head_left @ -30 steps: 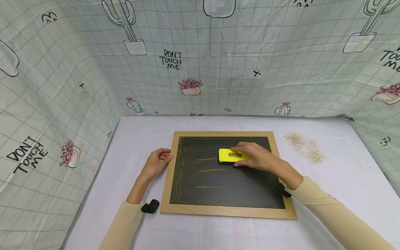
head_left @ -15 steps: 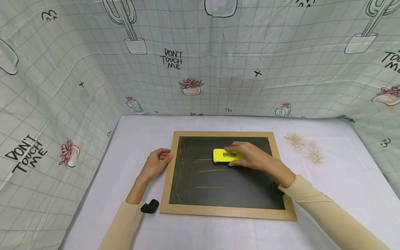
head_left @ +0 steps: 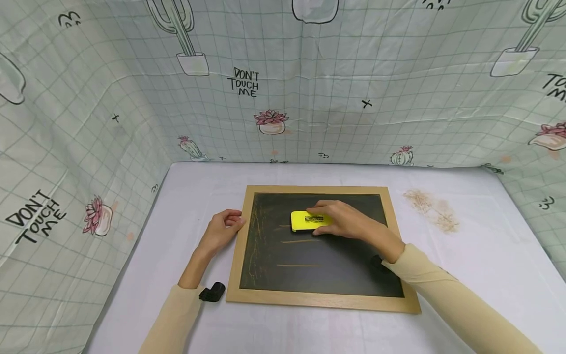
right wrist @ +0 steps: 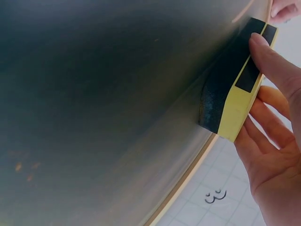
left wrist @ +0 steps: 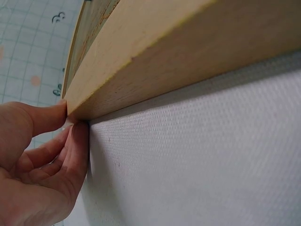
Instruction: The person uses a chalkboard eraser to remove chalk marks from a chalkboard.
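Tblcloth point(head_left: 323, 329) wht, gridded bkdrop point(head_left: 327, 83), R fingers point(right wrist: 273, 125) gripping eraser point(head_left: 299, 221), L fingers point(left wrist: 77, 148) pinching chalkbd point(head_left: 336, 263)

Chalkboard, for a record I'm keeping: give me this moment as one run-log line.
right hand: holds yellow eraser on chalkboard | left hand: touches wooden frame at left side | chalk lines: two, on eraser's near side

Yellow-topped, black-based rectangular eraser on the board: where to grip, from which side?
Pinch the yellow-topped, black-based rectangular eraser across its two long sides, probably from above and the right. It lies flat on the black, wood-framed chalkboard, long axis running left to right, so its narrow width fits between thumb and fingers. The right hand holds it that way.
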Tool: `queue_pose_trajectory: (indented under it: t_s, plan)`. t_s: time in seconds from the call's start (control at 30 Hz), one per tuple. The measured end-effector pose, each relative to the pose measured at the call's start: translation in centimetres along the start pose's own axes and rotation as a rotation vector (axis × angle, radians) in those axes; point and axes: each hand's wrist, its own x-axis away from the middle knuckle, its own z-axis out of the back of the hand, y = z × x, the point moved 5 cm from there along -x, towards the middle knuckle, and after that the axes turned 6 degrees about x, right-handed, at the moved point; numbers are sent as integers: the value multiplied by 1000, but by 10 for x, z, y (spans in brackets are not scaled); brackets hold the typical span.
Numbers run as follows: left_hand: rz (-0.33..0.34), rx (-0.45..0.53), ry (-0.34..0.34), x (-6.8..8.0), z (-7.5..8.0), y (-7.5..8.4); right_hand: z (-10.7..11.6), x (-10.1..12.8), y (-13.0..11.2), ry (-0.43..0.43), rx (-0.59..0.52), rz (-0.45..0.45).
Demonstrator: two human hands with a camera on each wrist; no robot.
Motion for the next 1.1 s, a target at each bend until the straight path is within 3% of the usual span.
queue_pose_trajectory:
  t_s: [1.1]
  plan:
    - [12,-20,-6,2,-1,2,-19,-45,-38,-57,47,113]
